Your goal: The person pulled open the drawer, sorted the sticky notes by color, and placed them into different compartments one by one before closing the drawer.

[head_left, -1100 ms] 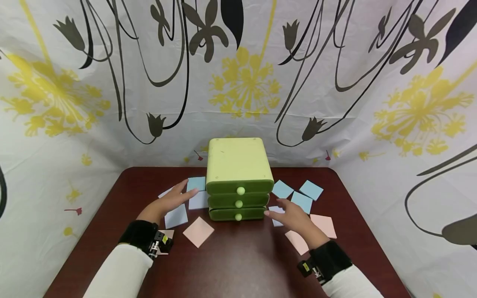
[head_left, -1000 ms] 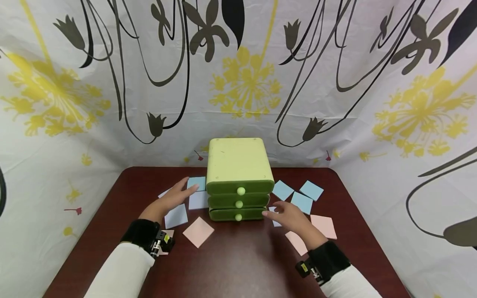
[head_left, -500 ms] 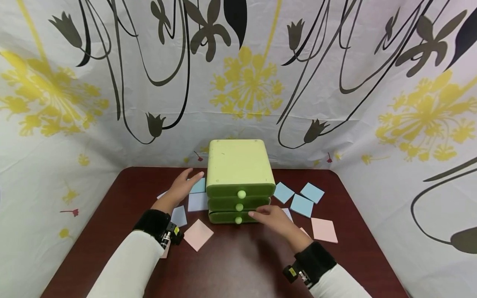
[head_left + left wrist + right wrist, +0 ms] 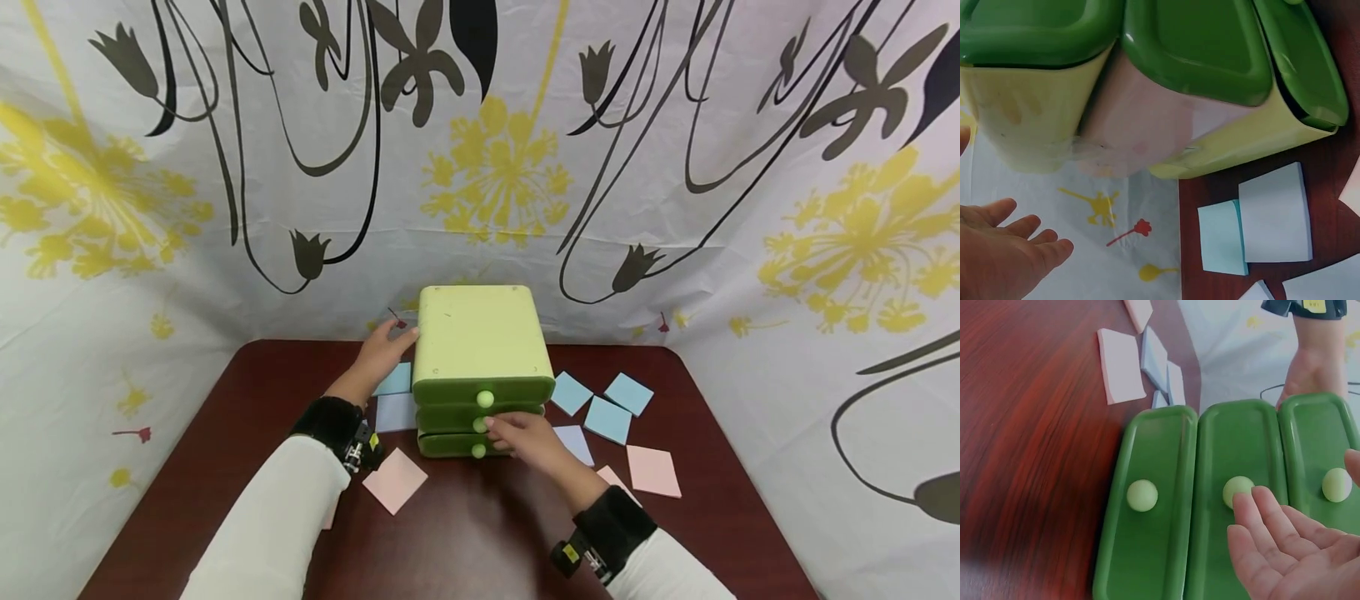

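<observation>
A light green three-drawer unit point(image 4: 480, 342) stands on the dark red table point(image 4: 465, 533), its darker green drawers all pushed in. My right hand point(image 4: 517, 433) is at the drawer fronts with its fingers point(image 4: 1272, 531) extended. One fingertip touches the middle knob point(image 4: 1237, 489), and the thumb is spread towards the top knob point(image 4: 1337, 485). The bottom knob point(image 4: 1142, 495) is free. My left hand point(image 4: 384, 348) reaches along the unit's left side near its top back corner. In the left wrist view its fingers point(image 4: 1016, 250) are straight, a little apart from the unit's wall point(image 4: 1041, 131).
Sticky-note pads lie around the unit: blue ones point(image 4: 607, 408) and a pink one point(image 4: 652, 469) at the right, blue ones point(image 4: 393, 392) and a pink one point(image 4: 395, 481) at the left. A patterned cloth point(image 4: 480, 167) walls in the table behind and beside.
My right hand moved left from the notes to the drawer fronts. My left hand slid forward from the blue notes to the unit's left side.
</observation>
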`<state>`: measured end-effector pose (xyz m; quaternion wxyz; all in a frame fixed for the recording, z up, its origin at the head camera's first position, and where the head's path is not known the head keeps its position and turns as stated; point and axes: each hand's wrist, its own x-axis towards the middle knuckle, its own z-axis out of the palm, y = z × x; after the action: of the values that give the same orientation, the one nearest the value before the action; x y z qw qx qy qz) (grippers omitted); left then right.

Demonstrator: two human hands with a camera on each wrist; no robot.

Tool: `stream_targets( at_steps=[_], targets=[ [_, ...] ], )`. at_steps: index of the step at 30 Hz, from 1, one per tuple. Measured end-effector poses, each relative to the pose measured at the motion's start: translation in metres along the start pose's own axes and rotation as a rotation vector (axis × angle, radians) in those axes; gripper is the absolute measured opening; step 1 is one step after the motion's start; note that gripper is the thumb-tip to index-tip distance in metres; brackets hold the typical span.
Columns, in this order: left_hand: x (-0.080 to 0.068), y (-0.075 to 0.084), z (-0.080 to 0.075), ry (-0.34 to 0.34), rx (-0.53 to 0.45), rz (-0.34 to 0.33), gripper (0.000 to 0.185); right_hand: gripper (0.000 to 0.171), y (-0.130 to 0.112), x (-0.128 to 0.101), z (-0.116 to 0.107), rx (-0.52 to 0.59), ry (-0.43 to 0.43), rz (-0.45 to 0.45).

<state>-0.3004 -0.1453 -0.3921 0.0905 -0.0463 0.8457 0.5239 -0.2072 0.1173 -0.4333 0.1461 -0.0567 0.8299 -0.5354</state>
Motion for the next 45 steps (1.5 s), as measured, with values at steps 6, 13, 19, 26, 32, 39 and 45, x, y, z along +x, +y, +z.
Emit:
stream_targets(
  at_steps=[6,13,19,26,32,39,45],
  targets=[
    [0.016,0.011,0.002,-0.002,-0.033,0.028,0.073,0.057,-0.005,0.008,0.0,0.084,-0.045,0.034],
    [0.028,0.02,-0.004,0.007,-0.066,-0.022,0.072,0.061,-0.012,0.014,0.004,0.233,-0.11,0.086],
    [0.033,0.025,-0.011,-0.007,-0.048,-0.015,0.069,0.06,-0.014,0.015,0.008,0.339,-0.128,0.097],
    [0.037,0.028,-0.014,-0.031,-0.036,-0.002,0.067,0.058,-0.017,0.016,0.013,0.436,-0.13,0.105],
    [0.044,0.03,-0.011,-0.045,0.002,0.02,0.066,0.057,-0.018,0.018,0.016,0.468,-0.108,0.13],
    [0.052,0.033,-0.002,-0.052,-0.006,0.047,0.059,0.057,-0.017,0.018,0.016,0.492,-0.091,0.147],
    [0.055,0.038,0.004,-0.067,0.009,0.089,0.055,0.055,-0.015,0.018,0.013,0.53,-0.063,0.16]
  ],
)
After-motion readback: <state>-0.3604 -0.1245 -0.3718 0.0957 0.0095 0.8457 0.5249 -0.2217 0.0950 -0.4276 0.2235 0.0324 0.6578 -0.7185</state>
